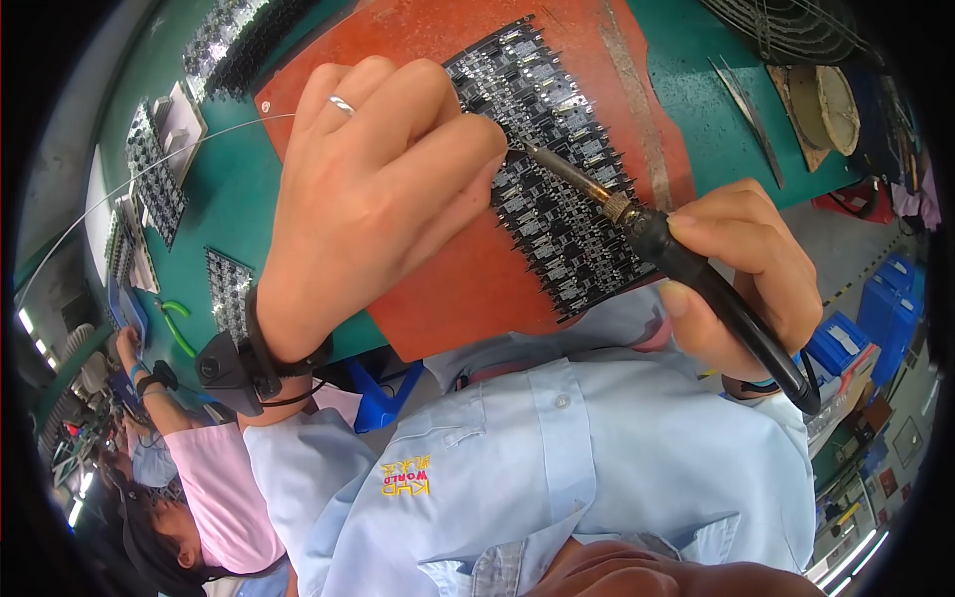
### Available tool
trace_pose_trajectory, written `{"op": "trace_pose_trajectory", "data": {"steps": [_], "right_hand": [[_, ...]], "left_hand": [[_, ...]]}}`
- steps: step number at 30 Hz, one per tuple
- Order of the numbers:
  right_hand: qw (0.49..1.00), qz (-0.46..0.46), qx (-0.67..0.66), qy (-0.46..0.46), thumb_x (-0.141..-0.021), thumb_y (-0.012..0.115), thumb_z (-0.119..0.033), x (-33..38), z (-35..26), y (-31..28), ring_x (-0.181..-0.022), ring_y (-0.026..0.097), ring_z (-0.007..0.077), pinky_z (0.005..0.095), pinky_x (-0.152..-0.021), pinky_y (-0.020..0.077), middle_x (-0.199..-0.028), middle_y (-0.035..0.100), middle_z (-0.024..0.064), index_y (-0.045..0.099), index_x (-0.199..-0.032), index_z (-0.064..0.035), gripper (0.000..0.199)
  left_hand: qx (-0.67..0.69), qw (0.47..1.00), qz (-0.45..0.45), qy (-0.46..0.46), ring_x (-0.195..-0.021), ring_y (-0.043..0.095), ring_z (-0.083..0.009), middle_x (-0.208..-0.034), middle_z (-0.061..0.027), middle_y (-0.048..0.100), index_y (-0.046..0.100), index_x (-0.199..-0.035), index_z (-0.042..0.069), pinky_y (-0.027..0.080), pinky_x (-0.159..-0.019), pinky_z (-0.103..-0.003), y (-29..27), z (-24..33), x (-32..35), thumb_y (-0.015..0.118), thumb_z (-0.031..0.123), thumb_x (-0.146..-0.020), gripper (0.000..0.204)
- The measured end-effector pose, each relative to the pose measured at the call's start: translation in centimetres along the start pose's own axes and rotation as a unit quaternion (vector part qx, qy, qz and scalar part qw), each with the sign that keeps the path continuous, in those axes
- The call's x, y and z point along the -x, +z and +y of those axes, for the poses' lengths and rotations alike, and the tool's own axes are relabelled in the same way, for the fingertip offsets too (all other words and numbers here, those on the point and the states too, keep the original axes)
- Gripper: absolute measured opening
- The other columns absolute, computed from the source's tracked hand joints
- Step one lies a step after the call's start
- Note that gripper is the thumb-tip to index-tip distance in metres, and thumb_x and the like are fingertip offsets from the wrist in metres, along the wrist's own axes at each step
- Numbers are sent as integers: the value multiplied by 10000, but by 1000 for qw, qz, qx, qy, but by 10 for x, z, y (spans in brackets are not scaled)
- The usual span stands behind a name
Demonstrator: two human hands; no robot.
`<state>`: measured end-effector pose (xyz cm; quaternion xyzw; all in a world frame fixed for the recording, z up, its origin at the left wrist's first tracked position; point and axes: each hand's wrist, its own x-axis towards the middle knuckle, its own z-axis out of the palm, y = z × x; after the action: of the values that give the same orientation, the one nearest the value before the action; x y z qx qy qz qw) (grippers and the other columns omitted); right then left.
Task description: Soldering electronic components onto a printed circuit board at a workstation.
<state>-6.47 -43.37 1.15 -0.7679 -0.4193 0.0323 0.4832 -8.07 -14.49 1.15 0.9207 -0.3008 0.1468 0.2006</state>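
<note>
My left hand (pixel 378 179) is closed over the upper left of a panel of black circuit boards (pixel 557 224), pinching a thin silvery solder wire (pixel 231 126). The wire trails off to the left; its working end is mostly hidden by my fingers. In my right hand (pixel 756 259) is a soldering iron (pixel 696 269) with a black handle, gripped between thumb and fingers. Its metal tip points up and left, reaching the board close to my left fingertips; whether it touches cannot be made out. Beneath the panel lies a worn red mat (pixel 438 298).
On the green table (pixel 686 90), tweezers (pixel 748 119) and a round beige container (pixel 834 109) sit at the right. More circuit boards (pixel 154 184) and green-handled pliers (pixel 177 326) lie left. A person in pink (pixel 224 488) works at the lower left. Blue bins (pixel 883 308) stand at right.
</note>
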Motion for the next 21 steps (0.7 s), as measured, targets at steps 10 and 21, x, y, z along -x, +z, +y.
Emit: {"op": "trace_pose_trajectory", "data": {"steps": [10, 21], "right_hand": [[1000, 5, 2, 9, -810, 767, -101, 0, -2, 1, -813, 644, 271, 349, -706, 500, -938, 675, 210, 642, -1088, 71, 350], [1000, 3, 6, -6, -774, 757, -66, 0, -2, 1, -801, 646, 281, 357, -699, 500, -932, 677, 213, 642, -1088, 88, 368]], "left_hand": [[2, 1000, -9, 1, -726, 507, -245, -773, -49, 502, 692, -845, 68, 393, -711, -368, -1, -1, -5, 788, 20, -651, 221], [10, 1000, -20, 8, -748, 515, -237, -775, -44, 511, 688, -839, 73, 383, -715, -369, 5, -1, -5, 771, 45, -687, 176]]}}
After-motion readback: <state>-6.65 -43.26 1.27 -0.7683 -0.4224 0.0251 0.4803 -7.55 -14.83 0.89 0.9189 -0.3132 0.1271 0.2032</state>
